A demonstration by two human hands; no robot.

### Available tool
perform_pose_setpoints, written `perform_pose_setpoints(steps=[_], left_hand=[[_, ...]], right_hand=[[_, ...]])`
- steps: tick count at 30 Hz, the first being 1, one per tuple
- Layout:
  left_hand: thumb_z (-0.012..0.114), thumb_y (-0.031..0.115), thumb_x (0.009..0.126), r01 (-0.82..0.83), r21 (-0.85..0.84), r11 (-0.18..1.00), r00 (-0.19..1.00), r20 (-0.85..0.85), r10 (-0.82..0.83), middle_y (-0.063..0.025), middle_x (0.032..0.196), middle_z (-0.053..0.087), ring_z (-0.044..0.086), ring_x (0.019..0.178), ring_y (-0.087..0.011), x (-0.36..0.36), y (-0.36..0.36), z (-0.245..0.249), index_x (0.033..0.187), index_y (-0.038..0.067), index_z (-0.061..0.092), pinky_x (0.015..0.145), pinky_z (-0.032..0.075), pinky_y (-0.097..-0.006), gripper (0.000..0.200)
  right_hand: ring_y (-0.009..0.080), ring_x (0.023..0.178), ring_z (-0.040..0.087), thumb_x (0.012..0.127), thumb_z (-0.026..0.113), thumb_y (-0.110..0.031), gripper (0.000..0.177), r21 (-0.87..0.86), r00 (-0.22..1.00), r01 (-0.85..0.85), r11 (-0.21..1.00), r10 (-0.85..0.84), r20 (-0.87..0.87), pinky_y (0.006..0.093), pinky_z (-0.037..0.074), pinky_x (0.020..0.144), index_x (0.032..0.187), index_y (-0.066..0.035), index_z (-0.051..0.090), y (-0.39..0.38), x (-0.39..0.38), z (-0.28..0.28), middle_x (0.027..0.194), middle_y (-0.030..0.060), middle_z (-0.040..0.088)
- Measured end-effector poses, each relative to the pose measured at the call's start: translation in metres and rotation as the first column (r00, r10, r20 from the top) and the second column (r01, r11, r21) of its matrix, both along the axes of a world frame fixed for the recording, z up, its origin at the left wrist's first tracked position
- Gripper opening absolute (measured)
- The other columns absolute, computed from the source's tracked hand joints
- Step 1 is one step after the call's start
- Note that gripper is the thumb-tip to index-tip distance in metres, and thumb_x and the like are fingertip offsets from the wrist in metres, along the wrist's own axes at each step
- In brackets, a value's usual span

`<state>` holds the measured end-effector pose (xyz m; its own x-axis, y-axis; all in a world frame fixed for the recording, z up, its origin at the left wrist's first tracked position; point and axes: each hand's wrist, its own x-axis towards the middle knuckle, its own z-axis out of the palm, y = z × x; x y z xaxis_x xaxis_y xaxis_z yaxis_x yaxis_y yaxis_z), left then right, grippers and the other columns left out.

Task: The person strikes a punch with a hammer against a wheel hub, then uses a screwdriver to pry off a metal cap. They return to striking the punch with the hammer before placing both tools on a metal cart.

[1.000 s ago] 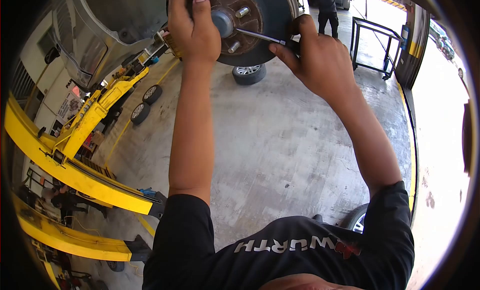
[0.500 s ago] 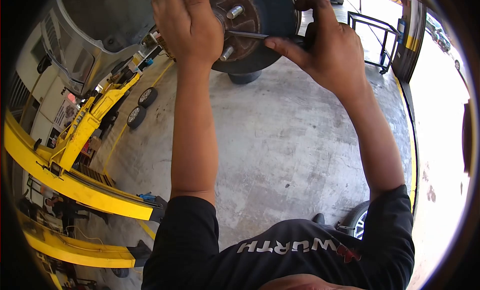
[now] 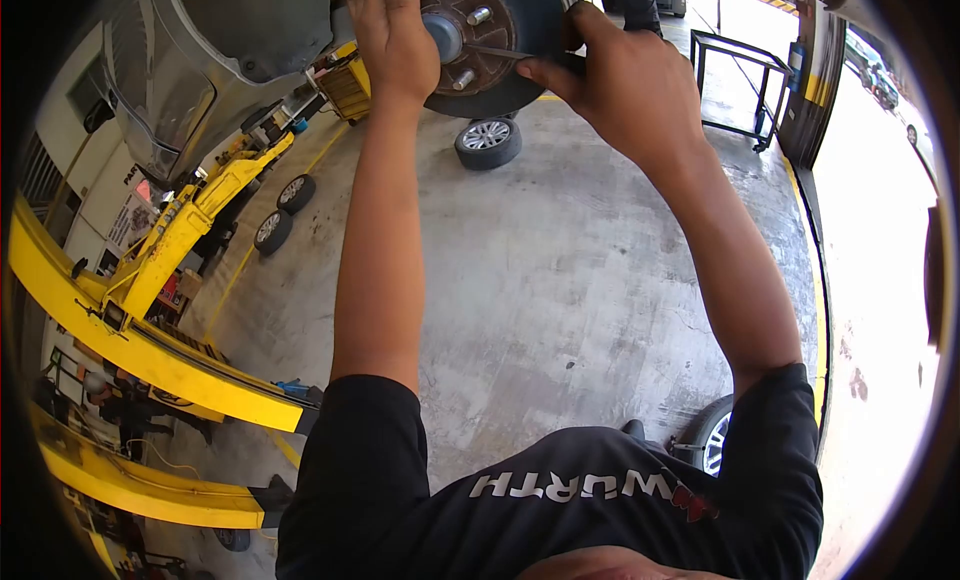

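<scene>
At the top of the head view is a brake disc point(image 3: 545, 20) with a rusty hub face point(image 3: 485, 75) and bare wheel studs point(image 3: 463, 80). My left hand point(image 3: 398, 55) lies against the disc's left side, fingers stretched upward; some fingertips are cut off by the frame edge. My right hand point(image 3: 635, 95) is closed at the disc's right edge around what looks like a screwdriver point(image 3: 497, 52). Its thin metal shaft crosses the hub face toward the round centre, thumb beside it. My right fingers mostly hide the handle.
A wheel point(image 3: 489, 145) lies on the floor below the disc. Yellow lift arms point(image 3: 170, 365) reach in from the left. A car body point(image 3: 170, 90) is raised at upper left. A black metal frame stand point(image 3: 745, 85) stands right, and another wheel point(image 3: 712, 440) is near my body.
Both hands have shifted: the right a little left and down, the left slightly right and up. The view has moved, showing more of the floor wheel. The screwdriver still lies across the hub.
</scene>
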<state>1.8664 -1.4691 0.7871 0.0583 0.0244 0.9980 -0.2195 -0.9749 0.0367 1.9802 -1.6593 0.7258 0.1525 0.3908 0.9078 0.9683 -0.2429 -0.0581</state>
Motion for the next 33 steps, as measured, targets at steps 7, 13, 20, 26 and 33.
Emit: perform_pose_setpoints(steps=[7,13,20,26,33], left_hand=[[0.037,0.046,0.106,0.057,-0.041,0.998,0.998,-0.013,-0.058,-0.0167,0.14,0.052,0.045,0.134,-0.0332,0.004,-0.004,0.001,0.133,0.002,0.058,0.114,0.03,-0.0414,0.055],[0.037,0.048,0.105,0.038,-0.028,0.999,0.999,-0.015,-0.038,-0.0163,0.138,0.053,0.045,0.133,-0.0327,0.003,-0.003,0.001,0.132,0.002,0.058,0.113,0.03,-0.0412,0.057],[0.038,0.048,0.105,0.014,0.021,1.0,0.999,0.029,-0.014,-0.0163,0.136,0.055,0.048,0.13,-0.0315,0.011,0.006,0.0,0.132,0.002,0.058,0.112,0.031,-0.0413,0.057],[0.037,0.047,0.105,0.026,0.038,0.999,1.0,-0.018,-0.025,-0.017,0.138,0.054,0.047,0.132,-0.0319,0.003,0.004,-0.001,0.133,0.002,0.058,0.112,0.032,-0.0414,0.057],[0.037,0.049,0.104,0.015,0.015,1.0,1.0,0.009,-0.016,-0.0182,0.139,0.053,0.045,0.133,-0.0332,0.01,0.003,0.001,0.134,0.003,0.057,0.113,0.031,-0.0425,0.059]], right_hand=[[0.0328,0.061,0.072,0.09,0.065,-0.059,0.055,0.073,0.998,0.065,0.995,-0.066,0.01,0.0428,0.057,0.054,0.102,-0.007,0.056,0.022,0.03,0.004,0.064,0.0123,0.069],[0.0301,0.056,0.071,0.092,0.065,-0.055,0.049,0.077,0.992,0.127,0.989,-0.126,-0.013,0.0406,0.055,0.05,0.098,-0.007,0.058,0.011,0.006,0.004,0.058,0.0097,0.067],[0.0313,0.055,0.07,0.096,0.063,-0.048,0.04,0.108,0.994,0.102,0.989,-0.099,-0.037,0.0416,0.056,0.051,0.101,-0.008,0.059,0.025,0.024,-0.002,0.059,0.0112,0.067],[0.0345,0.055,0.068,0.098,0.061,-0.043,0.034,0.112,0.989,0.147,0.983,-0.147,-0.008,0.0443,0.054,0.05,0.101,-0.01,0.058,0.004,-0.013,0.008,0.058,0.0124,0.065],[0.0413,0.051,0.063,0.096,0.059,-0.032,0.03,0.156,0.997,0.037,0.987,-0.026,-0.072,0.0519,0.051,0.049,0.1,-0.003,0.053,0.016,0.017,0.009,0.057,0.0197,0.062]])
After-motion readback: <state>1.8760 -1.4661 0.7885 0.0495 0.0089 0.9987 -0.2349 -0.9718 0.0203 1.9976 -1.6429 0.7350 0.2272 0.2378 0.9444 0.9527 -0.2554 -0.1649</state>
